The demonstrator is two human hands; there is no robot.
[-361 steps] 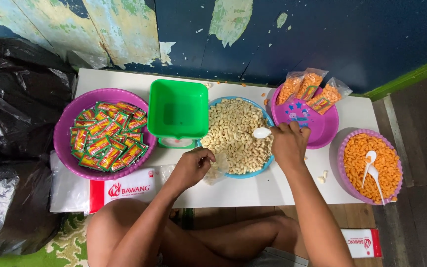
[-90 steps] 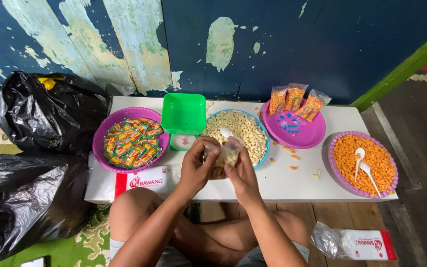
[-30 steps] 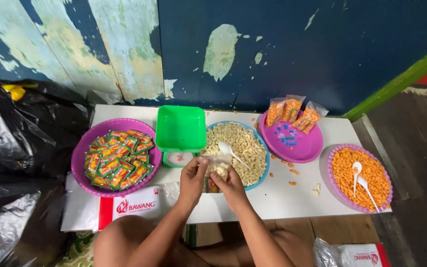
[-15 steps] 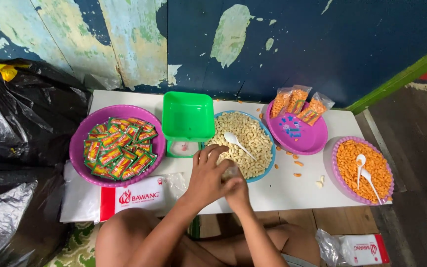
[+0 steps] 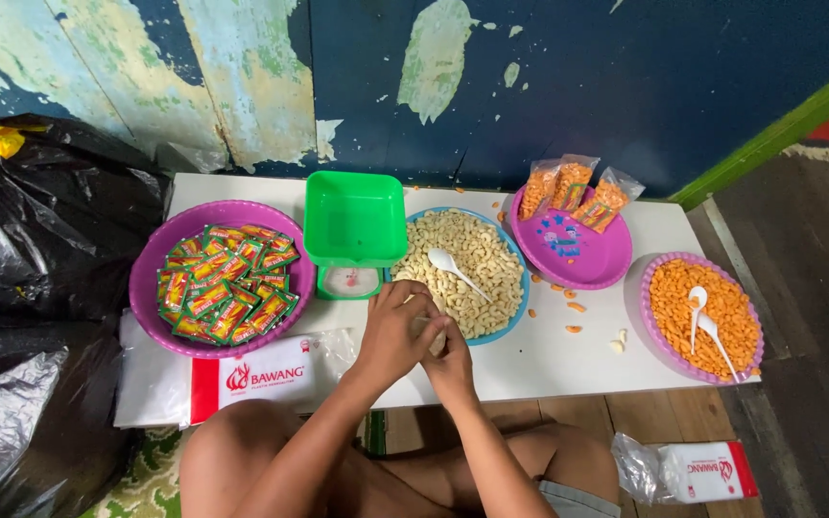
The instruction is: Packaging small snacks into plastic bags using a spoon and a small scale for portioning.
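Note:
My left hand (image 5: 393, 331) and my right hand (image 5: 451, 360) are pressed together over a small clear bag of pale snacks (image 5: 431, 333), both closed on it at the near edge of the white table (image 5: 549, 360). The bag is mostly hidden between my fingers. Just beyond my hands sits a blue-rimmed bowl of pale snacks (image 5: 467, 273) with a white spoon (image 5: 453, 269) lying in it. A green scale with a square tray (image 5: 354, 225) stands to the left of that bowl.
A purple basin of small red-green sachets (image 5: 223, 278) sits at the left. A purple plate (image 5: 573, 254) holds filled orange snack bags (image 5: 573, 187). A purple basket of orange snacks (image 5: 700, 317) with two white spoons is at right. Black plastic sacks (image 5: 40, 249) are on the left.
Both hands have lowered the small bag from in front of the scale down to the table's near edge and folded around it. The camera shifted slightly.

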